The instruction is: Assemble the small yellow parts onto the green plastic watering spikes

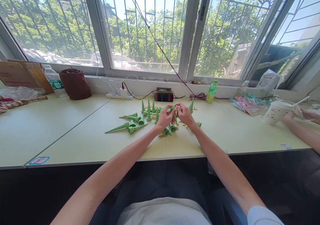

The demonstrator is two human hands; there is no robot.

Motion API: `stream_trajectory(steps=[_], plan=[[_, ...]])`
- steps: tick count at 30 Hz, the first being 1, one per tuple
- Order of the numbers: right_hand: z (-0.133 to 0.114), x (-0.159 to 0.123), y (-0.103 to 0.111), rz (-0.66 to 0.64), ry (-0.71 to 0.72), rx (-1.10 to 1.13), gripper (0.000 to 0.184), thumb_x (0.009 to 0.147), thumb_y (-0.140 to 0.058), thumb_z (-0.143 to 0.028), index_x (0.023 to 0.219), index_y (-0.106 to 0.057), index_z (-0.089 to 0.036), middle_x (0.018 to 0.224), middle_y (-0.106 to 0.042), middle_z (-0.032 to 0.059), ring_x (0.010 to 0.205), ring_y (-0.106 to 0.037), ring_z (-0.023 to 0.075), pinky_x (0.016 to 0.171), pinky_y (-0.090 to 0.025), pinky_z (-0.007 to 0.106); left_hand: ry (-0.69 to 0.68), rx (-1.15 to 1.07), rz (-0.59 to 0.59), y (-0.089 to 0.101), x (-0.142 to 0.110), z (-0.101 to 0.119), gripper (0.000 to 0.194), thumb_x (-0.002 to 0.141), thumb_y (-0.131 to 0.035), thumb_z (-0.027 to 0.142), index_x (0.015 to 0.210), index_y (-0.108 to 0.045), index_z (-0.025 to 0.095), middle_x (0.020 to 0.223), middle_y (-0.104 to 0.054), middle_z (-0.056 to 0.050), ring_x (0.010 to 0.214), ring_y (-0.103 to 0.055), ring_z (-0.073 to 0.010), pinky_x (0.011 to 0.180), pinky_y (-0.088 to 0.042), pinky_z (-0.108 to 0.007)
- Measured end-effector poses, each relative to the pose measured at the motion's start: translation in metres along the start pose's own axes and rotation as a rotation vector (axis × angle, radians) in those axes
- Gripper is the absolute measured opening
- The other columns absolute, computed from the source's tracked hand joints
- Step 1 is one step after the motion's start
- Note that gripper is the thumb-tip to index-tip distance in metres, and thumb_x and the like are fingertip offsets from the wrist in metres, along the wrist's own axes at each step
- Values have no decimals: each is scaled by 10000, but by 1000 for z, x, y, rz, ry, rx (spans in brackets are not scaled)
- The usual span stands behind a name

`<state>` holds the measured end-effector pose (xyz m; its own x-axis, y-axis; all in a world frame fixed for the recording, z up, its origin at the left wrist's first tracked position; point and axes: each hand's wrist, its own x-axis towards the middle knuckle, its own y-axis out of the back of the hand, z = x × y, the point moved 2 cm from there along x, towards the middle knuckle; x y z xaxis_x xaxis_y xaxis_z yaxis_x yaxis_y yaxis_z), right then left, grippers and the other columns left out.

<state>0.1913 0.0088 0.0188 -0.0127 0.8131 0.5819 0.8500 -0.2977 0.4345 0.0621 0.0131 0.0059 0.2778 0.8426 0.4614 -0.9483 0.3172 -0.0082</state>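
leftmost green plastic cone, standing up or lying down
Lying down: the leftmost green plastic cone stretches along the pale yellow tabletop, its narrow tip pointing left, its wide end right.

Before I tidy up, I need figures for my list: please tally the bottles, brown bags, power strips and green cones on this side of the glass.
Bottles: 3 (green-labelled, green, small clear)
Brown bag: 1
Power strip: 1
Green cones: at least 10; they overlap, so no exact count
Total: at least 15

green cones (149,113): smooth plastic | tabletop (87,141): smooth, faintly glossy | carton (20,75): matt cardboard | window frame (98,25): metal
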Motion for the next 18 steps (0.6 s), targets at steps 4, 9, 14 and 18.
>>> stream_trajectory(steps=[4,9,14,18], plan=[[0,0,0,4,2,-15,258,909,-399,-394,976,-567,-210,518,-522,-40,520,-545,165,567,-402,264,10,0,-13,0,0,0,362,803,-652,488,976,-513,202,494,-555,71,329,-483,-82,363,-356,-181],[1,0,0,5,7,-29,247,912,-399,-386,962,-566,-211,525,-532,-35,524,-546,165,565,-395,261,21,-10,-10,0,0,0,384,791,-661,502,973,-512,198,491,-560,72,323,-484,-81,361,-362,-181],[2,0,-1,-14,17,-24,238,914,-398,-376,958,-560,-207,539,-551,-29,516,-545,163,575,-406,265,40,-17,-15,1,1,-3,403,789,-660,515,979,-500,198,486,-572,73,318,-491,-87,341,-355,-177],[2,0,-1,-29,38,-16,232,915,-408,-369,962,-560,-201,532,-547,-26,523,-555,167,584,-413,270,62,-34,-17,3,2,-5,422,779,-672,523,976,-494,195,489,-585,69,317,-502,-93,333,-350,-174]])
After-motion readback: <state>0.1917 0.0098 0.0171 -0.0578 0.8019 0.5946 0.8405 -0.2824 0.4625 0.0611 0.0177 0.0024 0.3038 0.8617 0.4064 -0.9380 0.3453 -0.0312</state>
